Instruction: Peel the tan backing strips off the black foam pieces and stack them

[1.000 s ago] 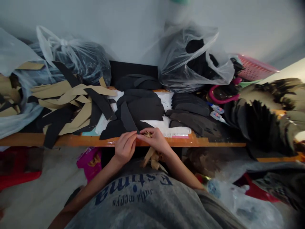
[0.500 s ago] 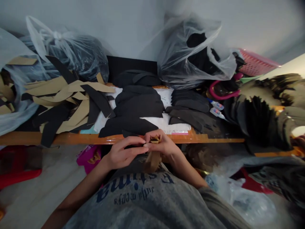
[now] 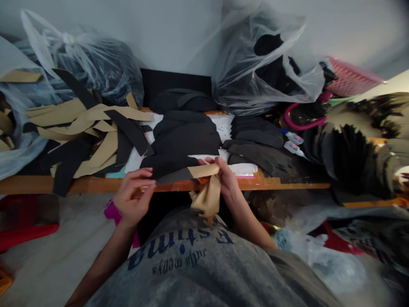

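Tan-and-black strip [image 3: 204, 171] is now unfurling from the right grip [image 3: 225, 181], which is pinching it firmly just above the orange-edged wooden tabletop [image 3: 275, 184]. Left grip [image 3: 132, 197] is opening away, holding nothing, beside the strip's dark tip.

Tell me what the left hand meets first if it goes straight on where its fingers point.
Probably the dark end of the strip held by the right hand, just ahead of the left hand; depth is unclear, so it could pass over it.
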`<state>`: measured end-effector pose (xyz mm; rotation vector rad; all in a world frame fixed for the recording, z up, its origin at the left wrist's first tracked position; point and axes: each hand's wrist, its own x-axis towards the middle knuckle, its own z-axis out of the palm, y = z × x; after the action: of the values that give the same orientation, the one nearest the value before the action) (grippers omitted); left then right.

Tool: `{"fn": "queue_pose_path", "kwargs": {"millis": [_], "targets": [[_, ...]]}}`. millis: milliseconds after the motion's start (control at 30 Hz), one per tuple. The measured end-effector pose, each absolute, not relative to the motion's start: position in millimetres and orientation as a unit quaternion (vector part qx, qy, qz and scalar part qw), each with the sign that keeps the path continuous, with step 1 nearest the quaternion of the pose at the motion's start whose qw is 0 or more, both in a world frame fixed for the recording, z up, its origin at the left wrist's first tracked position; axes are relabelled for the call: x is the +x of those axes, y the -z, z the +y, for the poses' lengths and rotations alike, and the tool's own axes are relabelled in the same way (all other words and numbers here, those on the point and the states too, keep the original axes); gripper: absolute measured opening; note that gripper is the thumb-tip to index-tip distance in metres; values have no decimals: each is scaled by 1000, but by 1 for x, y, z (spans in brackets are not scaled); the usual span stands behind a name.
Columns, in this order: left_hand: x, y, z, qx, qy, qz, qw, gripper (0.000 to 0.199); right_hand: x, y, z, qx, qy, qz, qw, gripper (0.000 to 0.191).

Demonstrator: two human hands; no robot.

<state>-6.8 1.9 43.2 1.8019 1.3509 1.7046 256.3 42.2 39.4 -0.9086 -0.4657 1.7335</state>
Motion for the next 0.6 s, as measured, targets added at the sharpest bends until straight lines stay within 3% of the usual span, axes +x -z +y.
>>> {"fn": "queue_pose_path", "kwargs": {"millis": [133,200,267,333,467,600], "targets": [[-26,-18,6,404,-629,602,281,16,310,-27,55,-484,-597,-230,597,59],[-31,-8,5,344,-617,646,289,22,336,-32,55,-578,-449,-338,592,51],[-35,-3,4,333,-597,680,266,24,353,-44,52,-659,-272,-472,518,39],[-37,-2,3,341,-580,698,245,26,355,-58,46,-673,-181,-597,397,30],[-40,-3,3,356,-563,703,250,29,311,-72,31,-575,-292,-733,216,33],[-44,1,2,341,-566,705,257,29,258,-56,23,-526,-345,-759,170,33]]}}
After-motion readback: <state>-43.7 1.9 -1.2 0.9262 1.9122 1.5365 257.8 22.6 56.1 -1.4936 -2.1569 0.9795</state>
